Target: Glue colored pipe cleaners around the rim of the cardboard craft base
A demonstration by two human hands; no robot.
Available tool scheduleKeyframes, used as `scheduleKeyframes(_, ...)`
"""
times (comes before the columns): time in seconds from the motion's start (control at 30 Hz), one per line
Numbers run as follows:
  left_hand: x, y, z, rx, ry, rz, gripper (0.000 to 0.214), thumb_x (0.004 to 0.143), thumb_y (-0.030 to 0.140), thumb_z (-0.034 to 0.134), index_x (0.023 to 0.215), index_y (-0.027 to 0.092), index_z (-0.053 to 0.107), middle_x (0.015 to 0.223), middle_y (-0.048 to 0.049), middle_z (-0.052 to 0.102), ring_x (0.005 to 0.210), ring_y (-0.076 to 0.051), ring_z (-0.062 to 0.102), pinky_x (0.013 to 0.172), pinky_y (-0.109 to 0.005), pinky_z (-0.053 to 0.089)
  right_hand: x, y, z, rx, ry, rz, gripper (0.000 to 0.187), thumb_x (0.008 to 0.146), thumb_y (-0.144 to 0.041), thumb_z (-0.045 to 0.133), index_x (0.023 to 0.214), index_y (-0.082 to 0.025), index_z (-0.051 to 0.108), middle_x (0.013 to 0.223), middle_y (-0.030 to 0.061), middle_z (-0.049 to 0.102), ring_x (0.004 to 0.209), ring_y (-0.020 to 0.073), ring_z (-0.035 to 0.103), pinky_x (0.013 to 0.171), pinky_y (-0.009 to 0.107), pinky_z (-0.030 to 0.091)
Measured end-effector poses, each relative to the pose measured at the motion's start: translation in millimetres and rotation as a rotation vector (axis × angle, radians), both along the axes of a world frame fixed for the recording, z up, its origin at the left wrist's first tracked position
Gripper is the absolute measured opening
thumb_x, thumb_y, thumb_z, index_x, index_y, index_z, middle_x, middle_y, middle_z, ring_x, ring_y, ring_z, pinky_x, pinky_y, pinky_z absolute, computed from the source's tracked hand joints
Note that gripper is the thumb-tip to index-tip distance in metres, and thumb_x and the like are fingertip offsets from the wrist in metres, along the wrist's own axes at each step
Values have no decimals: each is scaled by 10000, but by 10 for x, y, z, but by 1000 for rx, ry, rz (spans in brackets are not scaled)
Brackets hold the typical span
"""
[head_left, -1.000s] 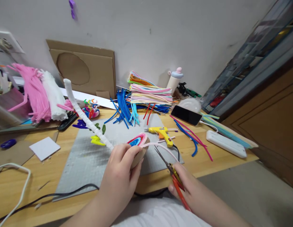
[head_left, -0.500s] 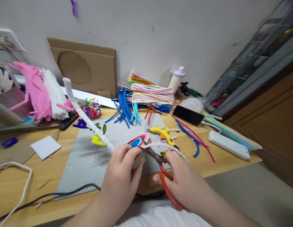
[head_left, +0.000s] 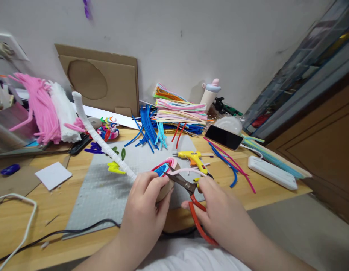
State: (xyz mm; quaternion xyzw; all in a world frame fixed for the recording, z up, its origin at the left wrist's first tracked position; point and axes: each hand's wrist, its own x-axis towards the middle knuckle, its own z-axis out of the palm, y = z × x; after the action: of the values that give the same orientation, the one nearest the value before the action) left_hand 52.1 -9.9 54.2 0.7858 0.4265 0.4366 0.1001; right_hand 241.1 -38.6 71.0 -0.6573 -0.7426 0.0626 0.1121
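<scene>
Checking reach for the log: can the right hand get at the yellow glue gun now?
Probably not freely: the glue gun lies just beyond the right hand, but that hand grips red-handled scissors.

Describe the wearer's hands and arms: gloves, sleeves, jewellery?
Left hand and right hand are bare: no gloves, rings, watch or bracelets visible. Forearms are uncovered to the frame's edge, with no sleeves in view. A white garment shows between them.

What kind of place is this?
Probably a home craft desk: stacks of coloured pipe cleaners, a yellow glue gun, and scissors in the right hand.
</scene>
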Motion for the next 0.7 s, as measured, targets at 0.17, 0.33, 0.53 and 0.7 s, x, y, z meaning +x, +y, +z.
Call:
scheduleKeyframes(0.17,19,10,-3,8,2,-3,238,853,61,570,1028,217,523,1037,-24,520,956,-148,523,846,-269,444,25,-7,-21,97,-98,20,381,810,-552,650,886,-207,509,840,46,598,736,264,631,596,341,443)
scheduleKeyframes(0.33,39,14,8,-26,-10,10,263,833,38,564,1017,209,485,991,-23,522,929,-159,510,809,-285,443,43,10,-16,110,-161,25,351,828,-532,641,850,-210,501,796,27,597,677,241,645,561,325,431)
scheduleKeyframes(0.53,57,-7,28,-14,7,67,303,833,123,575,1093,197,439,1022,-58,511,945,-203,507,820,-352,450,31,35,-33,160,-184,36,270,855,-439,636,836,-218,484,781,22,605,667,226,655,548,303,414)
scheduleKeyframes(0.7,96,21,198,68,100,129,337,865,250,555,1179,184,453,1174,-120,480,1132,-288,455,959,-473,374,27,51,-45,135,-164,33,250,868,-412,613,805,-223,463,782,27,599,690,230,653,565,305,417)
